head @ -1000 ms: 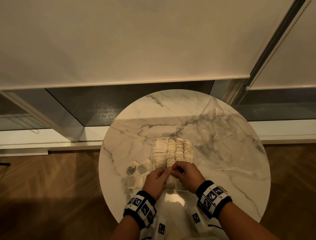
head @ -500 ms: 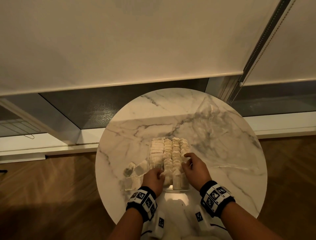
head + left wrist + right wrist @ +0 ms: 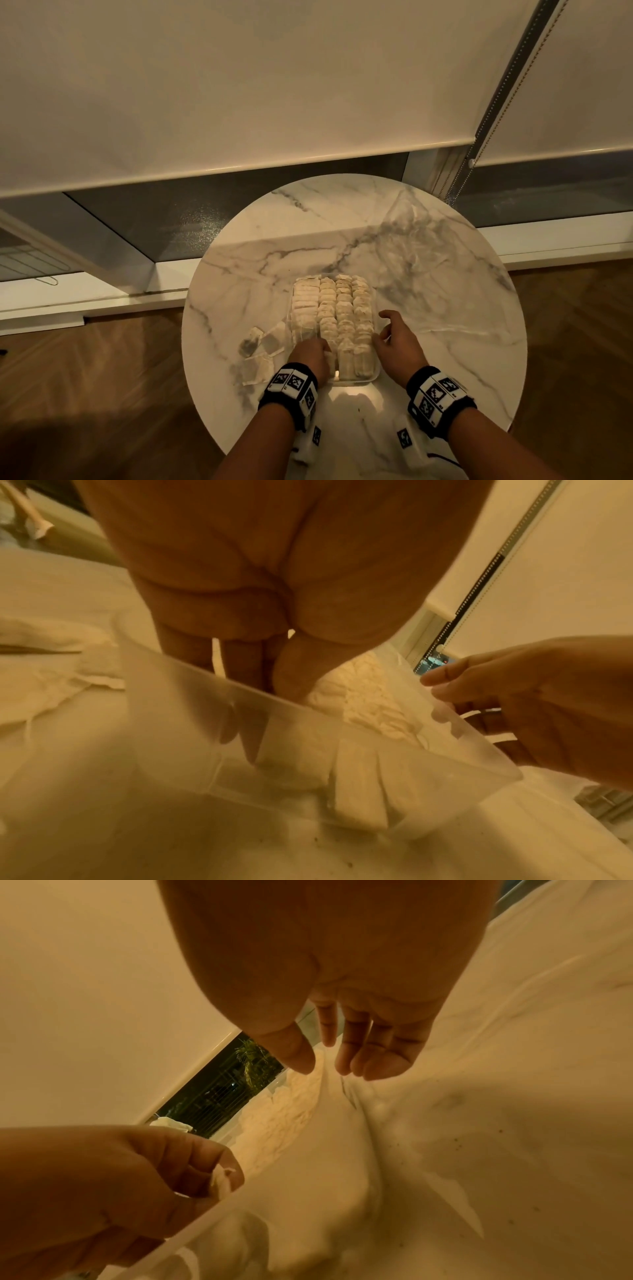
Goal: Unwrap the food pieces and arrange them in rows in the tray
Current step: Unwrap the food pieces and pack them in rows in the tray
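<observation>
A clear plastic tray (image 3: 356,381) stands mid-table, packed with rows of pale food pieces (image 3: 335,305). My left hand (image 3: 310,353) reaches into the tray's near left corner. Its curled fingers pinch one food piece (image 3: 221,1180) just inside the tray wall (image 3: 308,737). My right hand (image 3: 394,342) hovers at the tray's right side. Its fingers (image 3: 373,1056) are relaxed, slightly spread and hold nothing. The left hand hides the pieces under it.
The round marble table (image 3: 445,377) stands before a window with lowered blinds. Several empty wrappers (image 3: 263,342) lie left of the tray. A crumpled clear plastic sheet (image 3: 428,257) covers the far right of the table. Wooden floor lies around the table.
The hands were together over the tray's near end. The right hand has moved off to the tray's right side and opened. The left hand stays in the near left corner.
</observation>
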`<state>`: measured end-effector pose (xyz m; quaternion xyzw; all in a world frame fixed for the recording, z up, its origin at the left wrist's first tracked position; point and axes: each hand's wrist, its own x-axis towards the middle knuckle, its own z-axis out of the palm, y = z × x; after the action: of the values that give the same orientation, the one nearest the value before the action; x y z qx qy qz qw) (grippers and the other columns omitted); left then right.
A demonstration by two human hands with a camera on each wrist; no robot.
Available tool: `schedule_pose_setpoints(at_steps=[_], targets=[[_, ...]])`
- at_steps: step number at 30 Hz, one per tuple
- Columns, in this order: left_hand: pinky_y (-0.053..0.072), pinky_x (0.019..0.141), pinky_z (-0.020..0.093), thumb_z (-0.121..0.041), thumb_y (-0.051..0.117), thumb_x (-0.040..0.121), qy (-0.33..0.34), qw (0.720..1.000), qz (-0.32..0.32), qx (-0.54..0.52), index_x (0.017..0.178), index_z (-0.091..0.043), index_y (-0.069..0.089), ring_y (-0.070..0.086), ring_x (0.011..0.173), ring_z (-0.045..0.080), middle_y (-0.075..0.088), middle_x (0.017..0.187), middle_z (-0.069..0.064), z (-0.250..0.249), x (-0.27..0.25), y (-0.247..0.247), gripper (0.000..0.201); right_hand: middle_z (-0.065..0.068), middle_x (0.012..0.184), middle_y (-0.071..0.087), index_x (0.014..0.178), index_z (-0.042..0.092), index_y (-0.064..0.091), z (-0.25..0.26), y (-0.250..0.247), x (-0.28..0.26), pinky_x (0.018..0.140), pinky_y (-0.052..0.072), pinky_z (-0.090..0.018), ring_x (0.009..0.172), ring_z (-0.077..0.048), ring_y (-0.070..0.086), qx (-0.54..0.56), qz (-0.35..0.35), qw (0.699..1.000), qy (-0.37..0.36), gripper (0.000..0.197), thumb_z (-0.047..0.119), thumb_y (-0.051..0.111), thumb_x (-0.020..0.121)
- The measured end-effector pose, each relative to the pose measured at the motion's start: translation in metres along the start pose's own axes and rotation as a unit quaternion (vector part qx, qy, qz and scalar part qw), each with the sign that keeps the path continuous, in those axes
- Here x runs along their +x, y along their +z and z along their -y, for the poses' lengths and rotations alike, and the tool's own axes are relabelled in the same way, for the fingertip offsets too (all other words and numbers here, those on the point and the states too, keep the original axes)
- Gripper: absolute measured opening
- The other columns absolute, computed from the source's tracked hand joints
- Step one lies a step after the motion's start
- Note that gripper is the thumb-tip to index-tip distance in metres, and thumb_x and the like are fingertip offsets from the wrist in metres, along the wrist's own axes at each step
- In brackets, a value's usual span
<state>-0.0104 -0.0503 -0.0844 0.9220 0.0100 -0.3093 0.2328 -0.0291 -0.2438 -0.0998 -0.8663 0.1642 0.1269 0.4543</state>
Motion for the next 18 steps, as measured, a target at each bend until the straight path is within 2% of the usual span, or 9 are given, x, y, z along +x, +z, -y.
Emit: schedule_pose_setpoints(at_steps=[2, 5, 7, 10, 12, 14, 18], targets=[[0.048, 0.091, 0.027, -0.013, 0.045, 0.095, -0.002, 1.0, 0.018, 0.0, 0.11, -0.013, 0.07, 0.062, 0.11, 0.025, 0.068, 0.118, 0.009, 0.0, 0.001, -0.001, 0.029, 0.002, 0.089, 0.06, 0.14, 0.022, 0.039, 0.002, -0.002, -0.001, 0.065, 0.04, -0.018, 0.081, -0.007, 0.058, 0.01, 0.0, 1.0, 0.001, 0.05, 0.027, 0.06, 0.095], [0.048, 0.092, 0.026, -0.012, 0.047, 0.095, 0.0, 1.0, 0.023, 0.004, 0.112, -0.015, 0.07, 0.061, 0.111, 0.024, 0.067, 0.12, 0.008, -0.002, 0.003, -0.001, 0.029, 0.002, 0.089, 0.06, 0.143, 0.021, 0.036, 0.005, -0.005, -0.002, 0.064, 0.04, -0.018, 0.081, -0.007, 0.058, 0.022, 0.004, 1.0, 0.004, 0.054, 0.029, 0.06, 0.095], [0.048, 0.09, 0.027, -0.014, 0.051, 0.093, -0.002, 1.0, -0.002, 0.014, 0.111, -0.016, 0.068, 0.062, 0.11, 0.024, 0.066, 0.119, 0.007, -0.003, 0.003, -0.001, 0.025, 0.001, 0.091, 0.06, 0.143, 0.022, 0.035, 0.004, -0.005, -0.002, 0.066, 0.042, -0.019, 0.082, -0.008, 0.058, 0.029, 0.006, 1.0, 0.007, 0.056, 0.031, 0.061, 0.095], [0.05, 0.088, 0.029, -0.02, 0.056, 0.091, -0.011, 0.998, -0.051, 0.017, 0.108, -0.017, 0.063, 0.062, 0.103, 0.023, 0.066, 0.113, 0.007, -0.003, 0.004, 0.001, 0.018, -0.002, 0.097, 0.062, 0.144, 0.023, 0.034, -0.004, -0.003, 0.0, 0.079, 0.05, -0.031, 0.088, -0.014, 0.06, 0.03, 0.003, 0.999, 0.009, 0.059, 0.035, 0.062, 0.093], [0.05, 0.089, 0.03, -0.022, 0.063, 0.087, -0.018, 0.997, -0.075, -0.003, 0.111, -0.019, 0.059, 0.062, 0.101, 0.022, 0.065, 0.111, 0.006, -0.002, 0.003, 0.003, 0.025, -0.003, 0.097, 0.063, 0.144, 0.025, 0.032, -0.007, -0.002, 0.0, 0.083, 0.053, -0.036, 0.088, -0.015, 0.062, 0.03, 0.012, 0.999, 0.014, 0.062, 0.038, 0.062, 0.091], [0.048, 0.089, 0.029, -0.021, 0.065, 0.084, -0.021, 0.996, -0.092, -0.008, 0.116, -0.018, 0.057, 0.061, 0.105, 0.023, 0.065, 0.113, 0.007, -0.001, 0.002, 0.005, 0.033, -0.002, 0.091, 0.065, 0.145, 0.025, 0.03, -0.007, -0.003, -0.002, 0.077, 0.053, -0.033, 0.084, -0.014, 0.063, 0.033, 0.03, 0.999, 0.023, 0.066, 0.037, 0.064, 0.09], [0.049, 0.09, 0.03, -0.025, 0.072, 0.076, -0.052, 0.995, -0.083, -0.017, 0.124, -0.014, 0.053, 0.062, 0.109, 0.027, 0.064, 0.119, 0.01, 0.001, -0.003, 0.008, 0.053, 0.003, 0.078, 0.067, 0.146, 0.025, 0.026, -0.002, -0.006, -0.011, 0.059, 0.044, -0.018, 0.071, -0.007, 0.064, 0.02, 0.083, 0.996, 0.034, 0.072, 0.03, 0.069, 0.087]])
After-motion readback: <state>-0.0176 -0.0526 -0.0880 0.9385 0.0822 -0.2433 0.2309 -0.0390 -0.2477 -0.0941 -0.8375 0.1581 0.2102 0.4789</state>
